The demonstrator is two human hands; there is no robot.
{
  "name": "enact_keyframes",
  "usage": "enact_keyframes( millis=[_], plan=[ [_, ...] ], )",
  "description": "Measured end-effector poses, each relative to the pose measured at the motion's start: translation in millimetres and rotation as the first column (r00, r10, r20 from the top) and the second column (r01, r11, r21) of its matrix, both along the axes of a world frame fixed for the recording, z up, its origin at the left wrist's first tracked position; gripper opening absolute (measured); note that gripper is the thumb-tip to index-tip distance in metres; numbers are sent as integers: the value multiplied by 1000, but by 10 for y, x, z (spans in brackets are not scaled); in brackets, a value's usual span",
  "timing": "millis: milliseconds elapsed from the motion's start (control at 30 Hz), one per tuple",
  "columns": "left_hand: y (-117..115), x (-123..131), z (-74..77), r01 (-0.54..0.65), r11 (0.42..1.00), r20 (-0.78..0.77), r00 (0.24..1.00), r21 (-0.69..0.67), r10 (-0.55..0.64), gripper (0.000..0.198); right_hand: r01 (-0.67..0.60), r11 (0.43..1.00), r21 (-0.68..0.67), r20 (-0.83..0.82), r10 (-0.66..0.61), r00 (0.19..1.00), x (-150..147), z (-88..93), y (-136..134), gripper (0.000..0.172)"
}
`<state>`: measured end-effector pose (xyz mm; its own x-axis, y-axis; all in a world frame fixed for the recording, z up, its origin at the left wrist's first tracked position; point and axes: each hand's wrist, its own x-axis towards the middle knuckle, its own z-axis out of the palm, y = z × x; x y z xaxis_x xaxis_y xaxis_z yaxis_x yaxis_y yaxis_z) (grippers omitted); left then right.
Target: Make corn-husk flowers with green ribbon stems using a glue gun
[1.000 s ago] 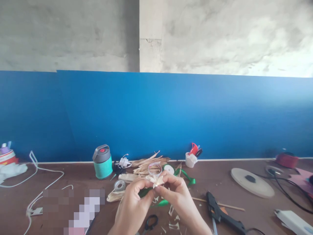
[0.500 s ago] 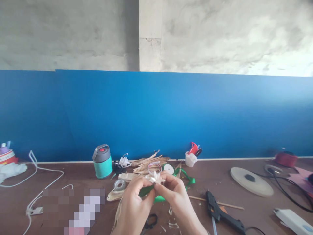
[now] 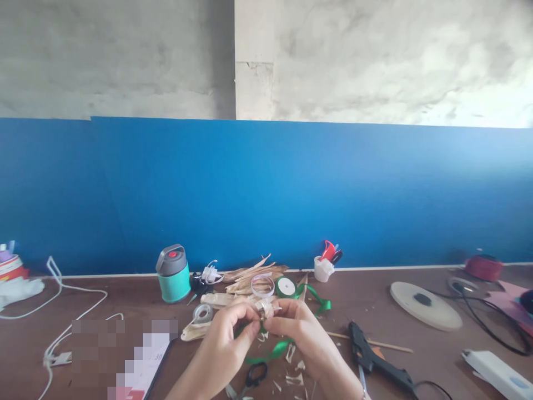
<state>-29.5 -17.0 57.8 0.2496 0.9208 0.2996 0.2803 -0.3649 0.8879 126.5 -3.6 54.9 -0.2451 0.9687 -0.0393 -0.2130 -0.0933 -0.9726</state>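
My left hand (image 3: 225,341) and my right hand (image 3: 302,333) meet low in the middle of the view, fingers pinched together on a small pale dried-husk piece (image 3: 266,307) shaped like a flower. A green ribbon (image 3: 272,351) trails below and between the hands. Black-handled scissors (image 3: 255,376) lie on the brown table (image 3: 125,300) just under my left hand, among pale husk scraps (image 3: 295,379). Behind the hands sit a green ribbon spool (image 3: 285,286), a clear tape ring (image 3: 262,285) and a pile of dried husks (image 3: 250,275).
A teal flask (image 3: 173,274) stands at the back left beside a white plug. A black glue gun (image 3: 372,361) and thin wooden stick lie to the right, then a round white disc (image 3: 425,304), black cables and a white box (image 3: 497,369). White cable loops on the left.
Both hands have dropped a little lower and nearer to me with the husk piece still pinched between them. The green spool behind them now shows fully.
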Motion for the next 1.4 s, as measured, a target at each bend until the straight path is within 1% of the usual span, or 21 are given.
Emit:
enact_keyframes(
  millis=[100,200,333,467,567,700,767,833,900,1000,1133,1233,1333,1400],
  plan=[
    [-21,-18,-11,-6,1000,-58,998,-6,6,10,-76,997,-4,16,76,997,11,-54,38,7],
    [-13,-17,-34,4,998,0,1000,-56,-4,6,-127,992,-20,22,127,992,24,-119,83,8],
    [26,-15,-67,-4,989,99,995,-147,19,9,-75,997,-22,74,77,994,26,-142,103,6],
    [42,-10,-56,52,974,83,996,-222,-35,15,-76,996,-36,123,80,989,20,-107,86,5],
    [47,11,-40,76,966,99,994,-247,-53,18,-76,996,-37,105,80,991,28,-62,61,6],
    [77,40,-53,40,967,239,971,-252,22,21,-29,999,42,11,28,1000,48,9,19,19],
    [95,47,-72,15,966,319,945,-257,70,22,-30,998,61,36,28,999,53,30,2,24],
    [107,52,-93,21,969,385,920,-248,78,22,-62,996,59,93,56,994,48,33,-9,29],
    [114,59,-114,49,971,429,901,-235,58,22,-89,994,59,105,83,991,37,19,-11,32],
    [121,76,-146,66,966,467,882,-250,60,23,-97,994,58,57,94,994,21,-27,6,31],
    [130,105,-190,56,949,522,844,-310,121,25,-50,997,56,61,47,997,4,-120,56,33],
    [136,121,-217,61,944,551,823,-326,137,25,-13,997,76,86,6,996,-11,-169,79,35],
    [143,129,-234,72,936,574,805,-344,149,26,13,994,104,133,-27,991,-21,-171,76,32],
    [152,127,-243,63,939,570,808,-338,151,26,13,992,122,168,-33,985,-16,-151,69,29]
  ],
)
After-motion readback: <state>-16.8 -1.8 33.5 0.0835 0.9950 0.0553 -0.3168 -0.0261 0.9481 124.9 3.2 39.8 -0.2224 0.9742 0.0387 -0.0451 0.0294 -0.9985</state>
